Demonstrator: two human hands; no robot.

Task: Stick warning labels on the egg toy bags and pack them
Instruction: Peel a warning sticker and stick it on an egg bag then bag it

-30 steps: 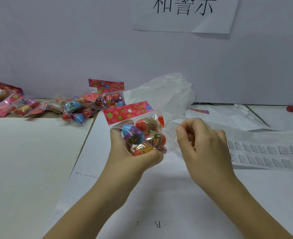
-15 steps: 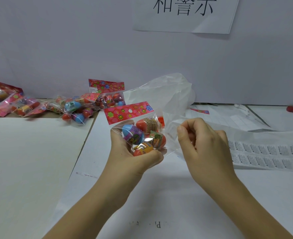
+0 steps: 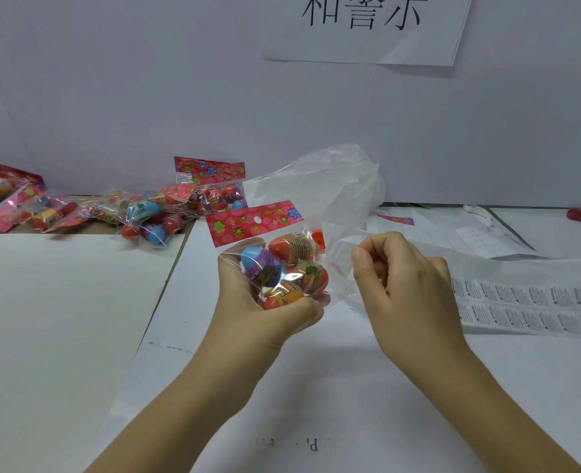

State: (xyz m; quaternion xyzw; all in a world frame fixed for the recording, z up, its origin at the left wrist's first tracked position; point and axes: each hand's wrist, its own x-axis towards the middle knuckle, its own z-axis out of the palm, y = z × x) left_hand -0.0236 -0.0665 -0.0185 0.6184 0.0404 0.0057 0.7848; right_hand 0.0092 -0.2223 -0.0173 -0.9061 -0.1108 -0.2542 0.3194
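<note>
1. The left hand [image 3: 261, 312] is curled round the lower part of an egg toy bag [image 3: 275, 264] and holds it above the counter [image 3: 316, 387]. The red header card stands free above the hand. If the bag is gripped only by its slick film, the eggs may shift and the bag may slide out.
2. The right hand [image 3: 401, 285] pinches the edge of a clear packing bag [image 3: 330, 186] just beside the toy bag. If both layers of film are pinched together, the mouth will not open and the toy bag will catch on it.
3. I cannot tell whether this bag already carries a label. Packing it without one would skip that step.
4. The warning-label sheet [image 3: 528, 302] lies under the loose film, and dragging the film could lift it.
</note>
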